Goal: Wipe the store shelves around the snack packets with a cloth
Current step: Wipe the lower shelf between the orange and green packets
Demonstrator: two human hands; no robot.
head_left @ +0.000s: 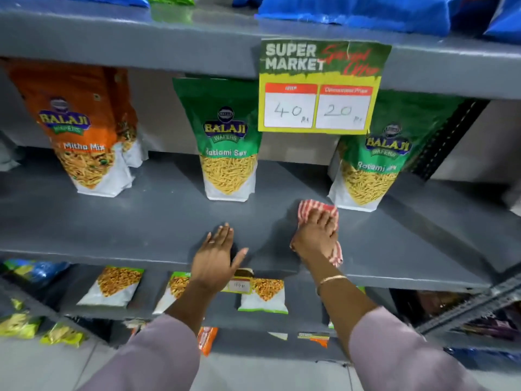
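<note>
A grey metal shelf (pixel 158 221) runs across the middle of the head view. On it stand an orange snack packet (pixel 81 131) at the left, a green packet (pixel 229 136) in the middle and a second green packet (pixel 377 162) at the right. My right hand (pixel 317 235) presses a red-and-white striped cloth (pixel 311 207) flat on the shelf, just in front of the gap between the two green packets. My left hand (pixel 217 255) rests flat on the shelf's front edge, fingers spread, holding nothing.
A price sign (pixel 321 86) hangs from the upper shelf (pixel 141 43), which carries blue packets (pixel 355 9). A lower shelf (pixel 214 309) holds several small snack packets. More packets lie at the lower left (pixel 28 325). A dark upright (pixel 448 139) stands at the right.
</note>
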